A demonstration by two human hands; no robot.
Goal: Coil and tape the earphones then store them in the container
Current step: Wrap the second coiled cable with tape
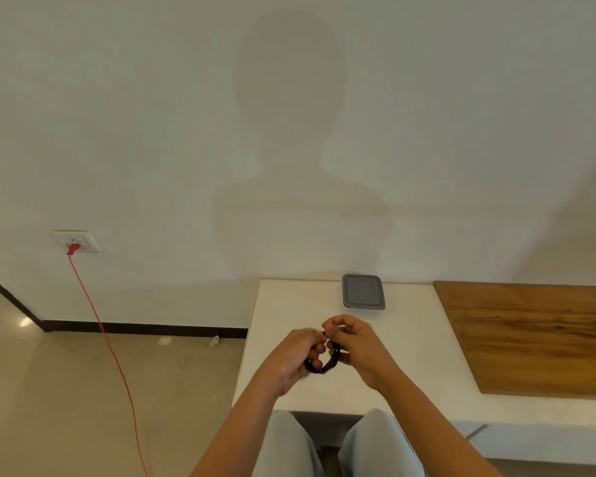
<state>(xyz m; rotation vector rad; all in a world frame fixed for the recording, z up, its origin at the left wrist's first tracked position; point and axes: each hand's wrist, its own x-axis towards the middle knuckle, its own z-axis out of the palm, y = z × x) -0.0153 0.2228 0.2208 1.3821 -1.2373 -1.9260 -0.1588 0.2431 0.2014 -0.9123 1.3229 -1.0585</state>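
Both hands meet above the white bench (289,304) — the left hand (298,356) grips a coiled black earphones (329,363) bundle, the right hand (353,346) pinches its top. A grey lidded container (363,291) sits beyond them near the wall; a wooden board (537,339) lies to the right — a red cable (107,339) hangs from a wall socket (78,239).

Head-worn camera looks forward and down over the table (289,304).

White table (417,325) w/ two things lying on it. Grey container (363,291), flat and rectangular, sits near the back edge, approx. mid-table. Wooden board (537,339) lies flat over the right part, reaching the back edge, near the container but not touching it.
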